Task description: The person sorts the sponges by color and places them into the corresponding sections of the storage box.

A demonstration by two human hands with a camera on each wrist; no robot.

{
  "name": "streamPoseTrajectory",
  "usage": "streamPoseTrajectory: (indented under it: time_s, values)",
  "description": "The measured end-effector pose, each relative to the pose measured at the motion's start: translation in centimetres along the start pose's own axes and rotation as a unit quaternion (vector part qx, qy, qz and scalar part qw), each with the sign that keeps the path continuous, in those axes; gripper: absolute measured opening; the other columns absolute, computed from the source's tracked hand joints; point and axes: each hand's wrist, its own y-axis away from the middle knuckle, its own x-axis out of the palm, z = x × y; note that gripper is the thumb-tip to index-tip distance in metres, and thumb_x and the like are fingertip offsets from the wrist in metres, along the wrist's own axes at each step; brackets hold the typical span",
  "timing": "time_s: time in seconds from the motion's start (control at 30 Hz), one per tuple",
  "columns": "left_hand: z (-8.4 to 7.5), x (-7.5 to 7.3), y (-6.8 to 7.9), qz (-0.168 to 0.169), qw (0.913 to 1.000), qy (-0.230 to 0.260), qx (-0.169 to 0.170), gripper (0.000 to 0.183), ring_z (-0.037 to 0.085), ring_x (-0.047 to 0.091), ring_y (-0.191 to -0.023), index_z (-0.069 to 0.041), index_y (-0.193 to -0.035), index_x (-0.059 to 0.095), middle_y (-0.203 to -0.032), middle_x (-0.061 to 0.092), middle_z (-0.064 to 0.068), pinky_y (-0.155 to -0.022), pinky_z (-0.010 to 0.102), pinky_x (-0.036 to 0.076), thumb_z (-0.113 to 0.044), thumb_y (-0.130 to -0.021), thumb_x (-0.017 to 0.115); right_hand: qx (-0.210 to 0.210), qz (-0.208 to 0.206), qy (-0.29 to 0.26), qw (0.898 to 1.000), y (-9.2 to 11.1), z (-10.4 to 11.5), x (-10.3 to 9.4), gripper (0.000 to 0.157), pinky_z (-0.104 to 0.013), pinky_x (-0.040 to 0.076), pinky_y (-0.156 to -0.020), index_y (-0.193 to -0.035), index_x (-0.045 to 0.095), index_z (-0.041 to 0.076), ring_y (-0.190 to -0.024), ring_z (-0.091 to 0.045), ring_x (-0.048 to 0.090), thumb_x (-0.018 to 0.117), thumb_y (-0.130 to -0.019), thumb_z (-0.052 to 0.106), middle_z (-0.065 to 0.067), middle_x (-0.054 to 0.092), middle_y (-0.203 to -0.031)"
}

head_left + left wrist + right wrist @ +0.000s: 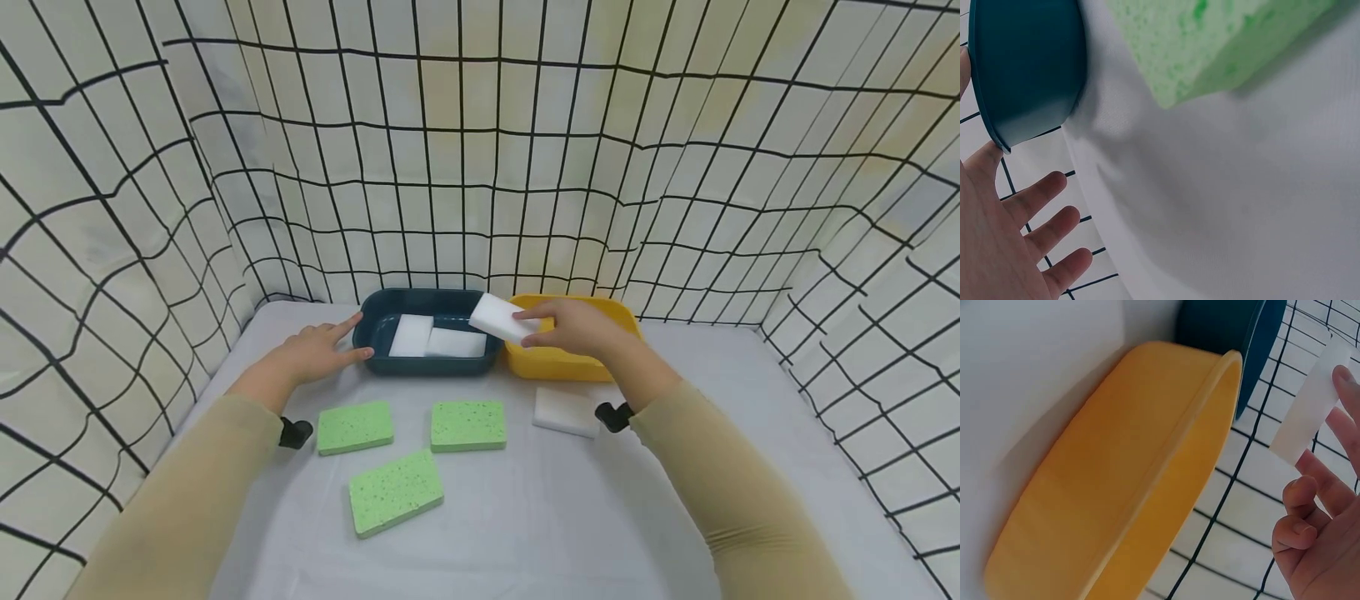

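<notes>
My right hand (573, 327) pinches a white sponge (498, 318) between thumb and fingers, above where the two bins meet. In the right wrist view the held sponge (1310, 400) shows edge-on, higher than the yellow bin's rim. My left hand (315, 350) touches the left end of the dark teal bin (427, 367), its fingers spread and fairly straight. Inside that bin lie two white sponges, one at the left (411, 335) and one in the middle (456, 342). The yellow bin (558, 367) stands beside it, partly hidden by my right hand.
On the white table (525, 517) lie three green speckled sponges: a left one (355, 427), a right one (468, 425) and a front one (396, 492). Another white sponge (566, 412) lies before the yellow bin. Black wire grid (480, 183) rises behind and at both sides.
</notes>
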Motion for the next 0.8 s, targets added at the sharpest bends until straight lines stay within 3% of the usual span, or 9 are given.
streamPoseTrajectory:
  time_s: [0.27,0.43,0.8]
  values:
    - [0.0,0.1,-0.2,-0.001,1.0000,-0.001,-0.003,0.091,0.063,0.024,-0.135,-0.021,-0.161,0.006,-0.153,0.025,0.036,-0.104,0.077,0.022,-0.074,-0.094,0.036,-0.001,0.020,-0.020,1.000,-3.3,2.9,0.9,0.046,-0.051,0.037,-0.110,-0.131,0.063,0.044,-0.134,-0.027,0.043,0.074,-0.086,0.051,0.001,0.049,-0.148]
    - [0.2,0.2,-0.1,0.002,1.0000,0.000,-0.007,0.091,0.063,0.024,-0.135,-0.021,-0.161,0.005,-0.153,0.025,0.037,-0.103,0.077,0.023,-0.074,-0.094,0.037,-0.004,0.035,0.005,0.999,-5.1,4.2,1.7,0.046,-0.050,0.034,-0.112,-0.132,0.063,0.043,-0.136,-0.026,0.041,0.074,-0.087,0.046,0.000,0.047,-0.149]
    - [0.3,0.2,-0.1,-0.005,1.0000,-0.004,-0.001,0.091,0.061,0.025,-0.135,-0.022,-0.161,0.006,-0.153,0.027,0.035,-0.104,0.076,0.022,-0.075,-0.094,0.036,-0.012,0.058,0.059,0.997,-7.6,4.7,3.0,0.048,-0.045,0.035,-0.113,-0.136,0.062,0.036,-0.133,-0.025,0.044,0.073,-0.090,0.041,-0.002,0.052,-0.145]
